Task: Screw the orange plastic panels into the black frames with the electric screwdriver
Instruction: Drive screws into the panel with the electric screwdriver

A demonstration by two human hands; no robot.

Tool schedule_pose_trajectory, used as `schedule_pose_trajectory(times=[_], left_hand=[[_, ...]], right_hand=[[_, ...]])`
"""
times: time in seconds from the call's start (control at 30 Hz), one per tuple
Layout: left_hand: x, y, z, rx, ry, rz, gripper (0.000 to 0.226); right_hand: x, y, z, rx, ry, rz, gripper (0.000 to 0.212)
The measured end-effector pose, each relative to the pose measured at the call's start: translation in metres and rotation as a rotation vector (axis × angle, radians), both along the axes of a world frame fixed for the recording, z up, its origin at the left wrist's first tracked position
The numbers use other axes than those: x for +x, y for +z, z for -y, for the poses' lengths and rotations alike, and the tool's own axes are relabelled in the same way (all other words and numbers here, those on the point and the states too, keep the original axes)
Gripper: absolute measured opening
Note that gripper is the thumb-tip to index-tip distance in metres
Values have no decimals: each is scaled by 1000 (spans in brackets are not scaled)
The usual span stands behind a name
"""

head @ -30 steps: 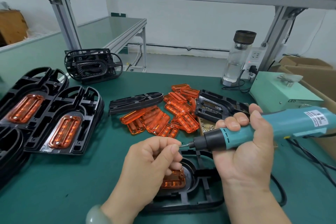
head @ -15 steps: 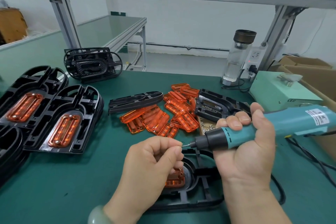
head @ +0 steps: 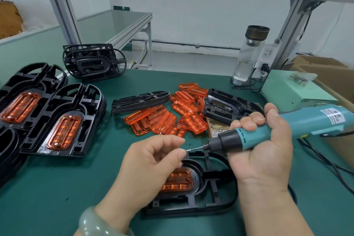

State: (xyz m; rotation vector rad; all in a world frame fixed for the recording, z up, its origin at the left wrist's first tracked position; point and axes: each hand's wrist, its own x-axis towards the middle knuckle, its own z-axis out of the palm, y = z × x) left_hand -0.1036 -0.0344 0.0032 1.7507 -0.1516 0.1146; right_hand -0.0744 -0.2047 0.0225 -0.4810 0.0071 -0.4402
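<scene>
Both hands are working above the near black frame [head: 191,205]: the right hand [head: 266,151] is keeping its grip wrapped around the teal electric screwdriver [head: 287,128], which is lying level and pointing left, while the left hand [head: 149,161] is pinching a small screw [head: 188,150] at the bit's tip. Beneath them an orange panel [head: 178,180] is sitting in that frame on the green tabletop [head: 57,188]. Just behind, loose orange panels [head: 164,117] are crowding the middle, with an open box of screws [head: 218,130] touching the pile's right side. Finished frames [head: 57,119] are stacking up at the left edge. A black cable [head: 325,161] is trailing across the right side. Bare tabletop is lying open at near left.
</scene>
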Motion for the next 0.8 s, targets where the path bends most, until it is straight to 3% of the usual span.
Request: schedule_pose_trajectory(times=[0.13, 0.3, 0.53, 0.8], left_hand=[[4, -5, -16, 469, 5, 101, 19], [1, -10, -15, 747, -134, 147, 9], [2, -12, -8, 965, -145, 152, 19], [2, -13, -7, 990, -145, 97, 19]], right_hand=[[2, 0, 7, -61, -35, -61, 10], [4, -2, 10, -155, -53, -105, 11], [4, -2, 6, -236, -33, -86, 12], [0, -2, -7, -416, 15, -76, 12]])
